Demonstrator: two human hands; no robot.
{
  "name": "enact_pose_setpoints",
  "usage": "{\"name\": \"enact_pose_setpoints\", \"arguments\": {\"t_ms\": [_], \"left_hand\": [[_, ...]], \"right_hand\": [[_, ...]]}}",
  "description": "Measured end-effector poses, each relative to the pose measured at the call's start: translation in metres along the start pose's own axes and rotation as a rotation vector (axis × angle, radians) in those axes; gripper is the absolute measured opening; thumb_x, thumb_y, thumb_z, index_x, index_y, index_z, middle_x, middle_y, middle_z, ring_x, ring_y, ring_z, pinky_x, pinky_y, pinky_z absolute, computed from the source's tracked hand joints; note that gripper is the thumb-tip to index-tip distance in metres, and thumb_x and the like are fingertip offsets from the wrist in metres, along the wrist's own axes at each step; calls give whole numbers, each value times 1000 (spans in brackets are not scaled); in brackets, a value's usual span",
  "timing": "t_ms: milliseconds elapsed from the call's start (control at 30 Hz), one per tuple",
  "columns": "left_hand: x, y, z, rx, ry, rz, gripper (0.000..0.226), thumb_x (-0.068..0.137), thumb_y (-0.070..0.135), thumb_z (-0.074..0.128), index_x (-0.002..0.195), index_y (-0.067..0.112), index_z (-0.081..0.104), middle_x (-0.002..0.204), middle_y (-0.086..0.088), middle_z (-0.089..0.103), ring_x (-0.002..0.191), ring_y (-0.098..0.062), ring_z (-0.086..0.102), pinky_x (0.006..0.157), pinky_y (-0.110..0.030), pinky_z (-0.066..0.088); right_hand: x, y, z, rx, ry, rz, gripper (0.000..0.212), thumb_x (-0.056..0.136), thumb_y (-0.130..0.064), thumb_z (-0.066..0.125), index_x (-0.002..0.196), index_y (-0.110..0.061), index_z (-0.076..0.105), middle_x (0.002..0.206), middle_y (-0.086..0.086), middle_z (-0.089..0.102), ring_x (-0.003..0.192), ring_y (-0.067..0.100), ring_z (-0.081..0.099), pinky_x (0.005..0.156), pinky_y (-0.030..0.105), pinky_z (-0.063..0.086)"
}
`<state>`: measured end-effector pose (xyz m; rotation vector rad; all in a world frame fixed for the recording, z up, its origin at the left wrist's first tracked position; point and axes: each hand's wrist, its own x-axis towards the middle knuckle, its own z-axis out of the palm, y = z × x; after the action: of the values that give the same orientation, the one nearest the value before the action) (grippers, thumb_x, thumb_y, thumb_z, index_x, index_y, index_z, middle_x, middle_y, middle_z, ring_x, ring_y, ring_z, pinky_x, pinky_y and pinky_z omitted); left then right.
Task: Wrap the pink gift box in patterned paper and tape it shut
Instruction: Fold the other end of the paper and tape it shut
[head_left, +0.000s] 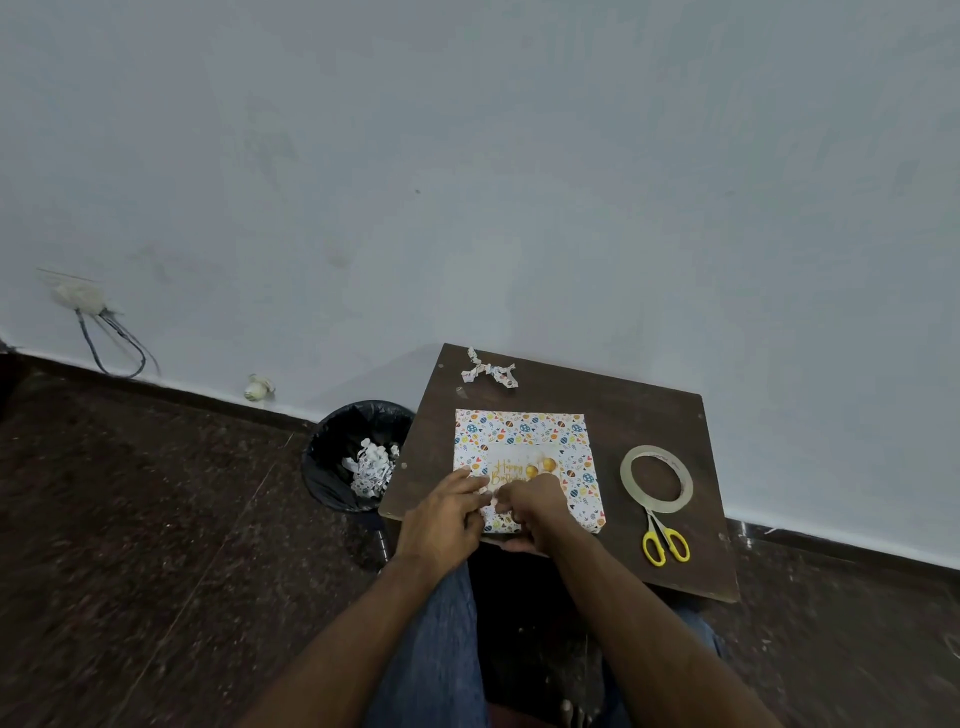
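The gift box (522, 431), wrapped in white paper with a colourful pattern, lies flat on a small dark wooden table (623, 415). A white "Happy Birthday" label (511, 465) with gold balloons sits on its top face. My left hand (447, 514) rests on the box's near left corner, with its fingers stretched onto the label's left edge. My right hand (535, 512) is curled over the near edge of the box. Its fingertips pinch at the label's lower edge and its thumb lies along the box's front. The hands hide the near part of the label.
A roll of clear tape (656, 478) and yellow-handled scissors (665, 543) lie on the table right of the box. A crumpled paper scrap (488, 370) sits at the far left corner. A black bin (353, 457) holding paper scraps stands on the floor to the left.
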<state>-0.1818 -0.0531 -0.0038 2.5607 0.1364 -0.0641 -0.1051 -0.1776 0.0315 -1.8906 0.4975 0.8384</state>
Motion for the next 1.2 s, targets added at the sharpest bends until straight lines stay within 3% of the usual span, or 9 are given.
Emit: {"name": "enact_pose_setpoints", "arguments": {"t_ms": [167,367,733,867,1000,1100,1200], "left_hand": [[1,1,0,10,-8,-18,39,94,19,50,127,32,65,145,24,46,143,2,24,102,-40,48],[-1,5,-1,18,-14,-39,37,95,20,49,125,34,66,144,27,45,143,3,23,101,-42,48],[-4,16,-6,100,-32,-67,36,96,24,46,126,32,64,147,26,41,143,3,21,103,-36,46],[-6,18,-7,101,-16,-78,36,96,24,47,128,32,63,148,27,39,144,4,20,105,-36,45],[-8,22,-8,118,6,-83,36,95,24,48,127,33,64,147,27,41,143,5,22,104,-35,47],[-8,28,-8,158,9,-80,35,96,25,48,127,32,63,146,25,43,142,2,26,101,-34,47],[-12,33,-8,192,20,-71,35,97,26,48,130,32,61,148,24,41,143,0,28,99,-37,50]], "right_hand": [[-2,-2,-4,-92,-34,10,14,82,-11,74,82,2,68,78,12,58,75,28,63,52,45,60],[-8,6,-10,-177,-60,-27,35,89,-37,70,96,-4,61,74,5,65,82,26,67,57,51,61],[-18,16,-19,-181,-45,-94,27,88,-27,72,79,-3,64,64,4,61,65,19,63,50,41,59],[-17,41,-31,-338,110,-359,30,90,-36,65,72,-12,66,68,-1,66,68,20,67,63,40,61],[-14,74,-58,-625,518,-754,16,94,-36,61,97,-23,69,92,-6,68,82,18,65,63,32,51],[3,95,-69,-884,625,-1019,28,85,-29,72,111,-21,69,99,-2,60,84,20,61,51,32,49],[9,97,-71,-1060,655,-1088,37,87,-44,57,116,-24,67,107,0,61,87,21,59,60,34,50]]}}
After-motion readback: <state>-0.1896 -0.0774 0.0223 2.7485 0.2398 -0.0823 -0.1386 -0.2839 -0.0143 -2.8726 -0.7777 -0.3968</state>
